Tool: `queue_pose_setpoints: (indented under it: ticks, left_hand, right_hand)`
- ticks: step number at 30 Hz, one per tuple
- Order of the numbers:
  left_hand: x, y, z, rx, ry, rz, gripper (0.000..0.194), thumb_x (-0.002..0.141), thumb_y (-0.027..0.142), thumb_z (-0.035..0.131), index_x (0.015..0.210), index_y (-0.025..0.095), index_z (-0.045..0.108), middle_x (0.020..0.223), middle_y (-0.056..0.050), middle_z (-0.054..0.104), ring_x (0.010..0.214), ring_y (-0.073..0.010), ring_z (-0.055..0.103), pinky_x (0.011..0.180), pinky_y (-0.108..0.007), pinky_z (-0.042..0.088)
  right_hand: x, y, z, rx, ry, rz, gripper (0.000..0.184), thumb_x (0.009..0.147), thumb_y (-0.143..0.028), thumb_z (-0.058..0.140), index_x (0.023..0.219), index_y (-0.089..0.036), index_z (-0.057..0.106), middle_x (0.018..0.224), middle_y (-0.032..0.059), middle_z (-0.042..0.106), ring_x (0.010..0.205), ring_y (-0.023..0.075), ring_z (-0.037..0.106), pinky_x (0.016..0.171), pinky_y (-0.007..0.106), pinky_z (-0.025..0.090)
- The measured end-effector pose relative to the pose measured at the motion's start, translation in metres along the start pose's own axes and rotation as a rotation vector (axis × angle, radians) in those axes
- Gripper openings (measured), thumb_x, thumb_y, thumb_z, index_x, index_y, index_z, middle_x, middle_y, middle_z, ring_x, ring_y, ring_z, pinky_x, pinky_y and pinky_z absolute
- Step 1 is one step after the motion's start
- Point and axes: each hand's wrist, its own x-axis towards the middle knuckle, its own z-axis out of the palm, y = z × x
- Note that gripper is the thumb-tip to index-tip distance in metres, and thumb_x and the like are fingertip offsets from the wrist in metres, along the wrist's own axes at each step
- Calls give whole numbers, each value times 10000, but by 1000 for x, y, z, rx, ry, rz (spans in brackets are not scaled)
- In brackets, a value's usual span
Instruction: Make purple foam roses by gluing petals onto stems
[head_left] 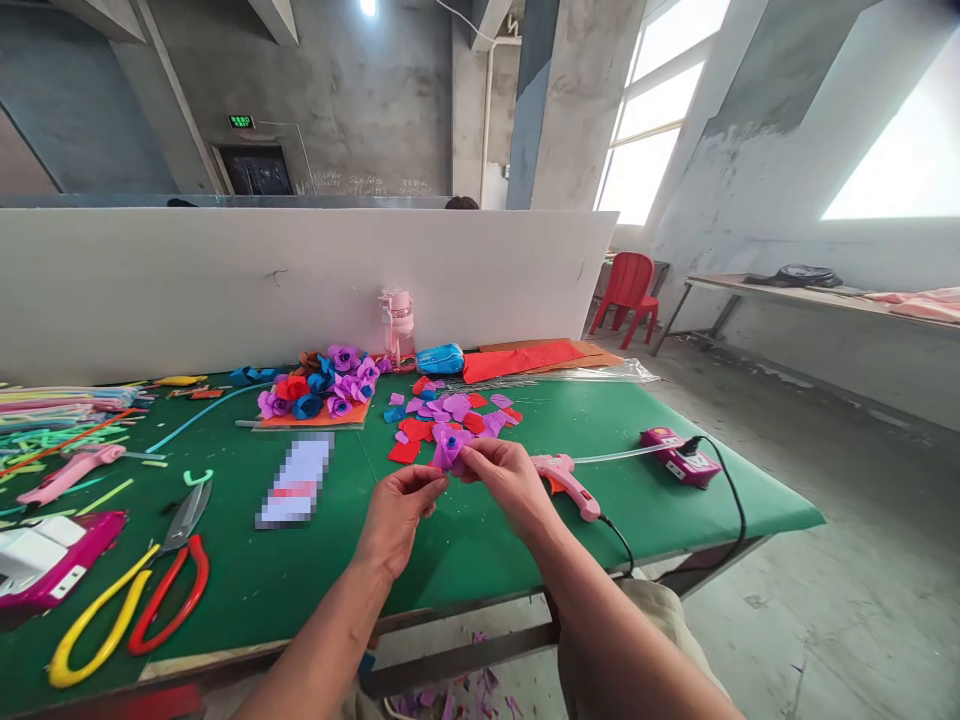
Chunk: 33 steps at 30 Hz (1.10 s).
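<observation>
Between my two hands is a purple paper flower (448,446) with a small blue centre. My right hand (511,482) pinches it from the right side. Just below the bloom, my left hand (399,508) has thumb and fingers pressed together at its lower edge; what exactly lies between those fingertips is hidden. Behind the flower, loose purple, red and blue paper petals (457,407) are scattered over the green table. A pink glue gun (568,484) with a glue stick in it lies right of my right hand.
Finished paper flowers (330,383) are piled at the back. Scissors (176,545), a second glue gun (73,473) and coloured sticks (67,405) lie left. A pink bottle (397,325) stands by the white partition (225,280). A power strip (679,458) with a cable is at right.
</observation>
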Motion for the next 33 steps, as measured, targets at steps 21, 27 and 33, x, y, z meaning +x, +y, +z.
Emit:
queue_pose_setpoints:
  ticks: [21,27,33]
  left_hand:
    - [-1,-1,0,8,-3,16,269,479,327,828,628,154,687,572,18,573,497,-57,401,469,-199,292]
    - [-3,0,0,-6,-3,5,276,465,324,835,624,151,690,550,25,563,485,-53,394,468,-201,286]
    - [-4,1,2,-23,-3,-2,298,451,324,839,633,146,686,575,19,584,484,-53,400,466,-203,288]
  right_hand:
    - [-2,1,-1,-77,-27,-58,293,772,-387,558,615,-146,615,568,-9,505,571,107,440,551,228,335]
    - [-3,-3,-1,-56,-46,-35,301,753,-415,578,632,-147,643,593,2,546,593,117,483,582,233,385]
    - [-1,2,-1,-38,-50,-39,315,765,-449,577,692,-156,663,659,18,582,653,139,531,627,248,435]
